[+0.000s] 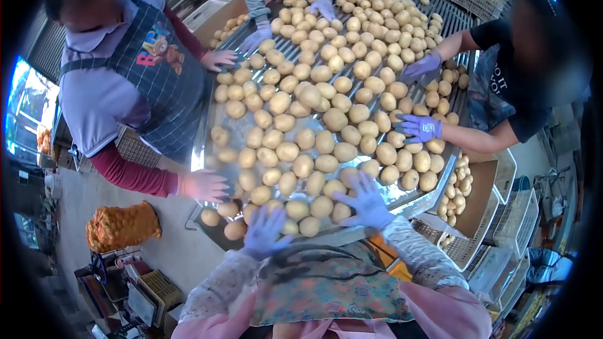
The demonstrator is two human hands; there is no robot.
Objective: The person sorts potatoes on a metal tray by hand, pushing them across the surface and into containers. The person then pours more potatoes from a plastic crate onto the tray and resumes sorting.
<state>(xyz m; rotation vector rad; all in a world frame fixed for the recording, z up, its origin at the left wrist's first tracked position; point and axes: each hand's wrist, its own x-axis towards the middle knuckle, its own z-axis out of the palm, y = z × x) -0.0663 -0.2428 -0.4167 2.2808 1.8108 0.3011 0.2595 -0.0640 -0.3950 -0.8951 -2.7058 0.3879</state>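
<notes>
Many potatoes (334, 119) lie spread over a metal sorting table (409, 206) in front of me. My left hand (266, 231), in a lavender glove, rests at the near edge against several potatoes, fingers spread. My right hand (365, 203), gloved alike, reaches over the near right part of the table with its fingers apart, touching potatoes beside it. Neither hand has closed around a potato. Patterned sleeves cover both my forearms.
Co-workers stand left, right and at the far side, their gloved hands (419, 127) among the potatoes. A filled orange net sack (123, 226) lies on the floor at left. White plastic crates (512, 220) stand at right, one box holding smaller potatoes (457, 189).
</notes>
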